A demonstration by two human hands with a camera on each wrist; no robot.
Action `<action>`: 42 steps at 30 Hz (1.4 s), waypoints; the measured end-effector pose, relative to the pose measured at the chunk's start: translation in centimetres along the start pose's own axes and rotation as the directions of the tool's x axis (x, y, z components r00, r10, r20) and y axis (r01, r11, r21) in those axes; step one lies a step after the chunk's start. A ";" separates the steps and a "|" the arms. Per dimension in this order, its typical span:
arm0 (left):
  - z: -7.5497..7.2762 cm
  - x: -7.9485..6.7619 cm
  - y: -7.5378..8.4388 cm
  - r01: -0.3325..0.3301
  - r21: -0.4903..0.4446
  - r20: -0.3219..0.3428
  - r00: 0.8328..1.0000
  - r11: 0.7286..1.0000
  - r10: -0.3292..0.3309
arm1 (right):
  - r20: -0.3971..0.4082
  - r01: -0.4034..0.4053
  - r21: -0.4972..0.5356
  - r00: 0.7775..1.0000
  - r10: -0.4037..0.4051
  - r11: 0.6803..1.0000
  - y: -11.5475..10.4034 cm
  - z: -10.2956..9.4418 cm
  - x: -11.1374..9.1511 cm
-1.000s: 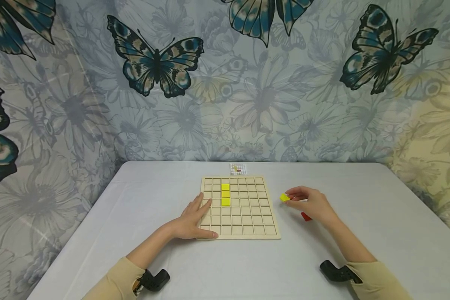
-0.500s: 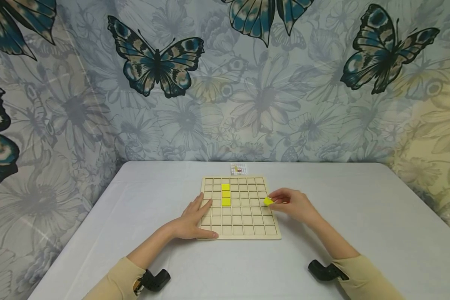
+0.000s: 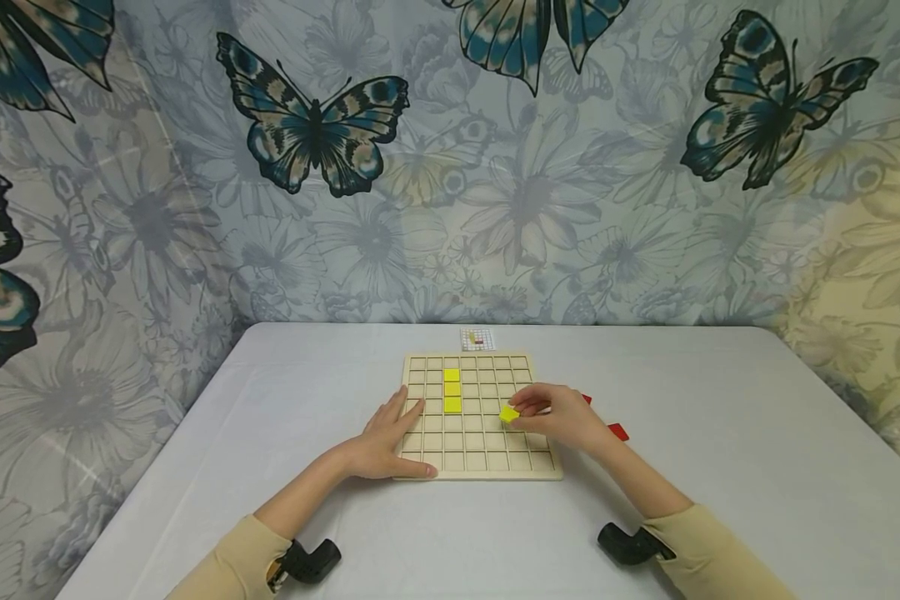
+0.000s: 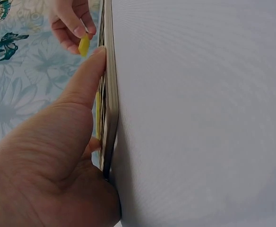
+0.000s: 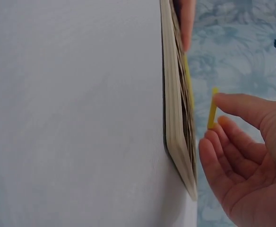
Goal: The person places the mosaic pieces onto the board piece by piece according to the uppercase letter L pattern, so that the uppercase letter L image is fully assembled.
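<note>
A wooden grid board (image 3: 495, 461) lies on the table with a short column of yellow squares (image 3: 452, 390) set in its cells. My left hand (image 3: 378, 442) rests on the board's left edge, fingers spread and thumb along the near left corner. Over the right half of the board, my right hand (image 3: 562, 415) pinches a loose yellow square tile (image 3: 508, 414) between thumb and fingertips. In the right wrist view this tile (image 5: 213, 108) shows edge-on, raised above the board's surface. The left wrist view also shows the held tile (image 4: 84, 45), beyond the left thumb.
Red pieces (image 3: 618, 432) lie on the white table (image 3: 720, 400) right of the board, one partly hidden behind the right hand. A small printed grid card (image 3: 477, 339) sits just beyond the board's far edge. A butterfly-patterned wall covering (image 3: 450, 250) rises behind the table.
My right hand has carried the yellow tile leftward from the table beside the board to above its right half, uncovering red pieces. The left hand has stayed in place.
</note>
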State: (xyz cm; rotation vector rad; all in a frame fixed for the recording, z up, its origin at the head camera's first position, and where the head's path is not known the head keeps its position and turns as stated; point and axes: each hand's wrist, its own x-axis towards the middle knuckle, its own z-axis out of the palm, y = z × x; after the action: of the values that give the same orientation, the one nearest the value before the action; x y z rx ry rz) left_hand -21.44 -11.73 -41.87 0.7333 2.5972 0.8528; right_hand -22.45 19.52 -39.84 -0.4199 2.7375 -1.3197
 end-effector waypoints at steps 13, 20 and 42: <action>0.0 0.0 0.0 0.005 0.014 -0.001 1.000 1.000 -0.005 | 0.066 0.091 -0.017 0.994 -0.089 0.996 -1.5 2.1 0.9; -0.1 0.0 0.0 0.023 0.010 0.007 1.000 1.000 -0.023 | 0.114 0.145 -0.023 0.983 -0.141 0.989 -2.2 3.5 1.7; -0.1 -0.1 0.0 0.014 0.014 0.015 1.000 1.000 -0.014 | 0.167 0.259 -0.130 0.957 -0.236 0.957 -3.9 5.3 3.0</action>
State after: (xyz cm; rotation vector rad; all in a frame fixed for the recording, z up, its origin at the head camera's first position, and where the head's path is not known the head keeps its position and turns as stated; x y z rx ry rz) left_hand -21.40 -11.85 -41.79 0.7211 2.5948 0.8231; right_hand -23.53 12.39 -40.02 -0.8642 2.7352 -1.0766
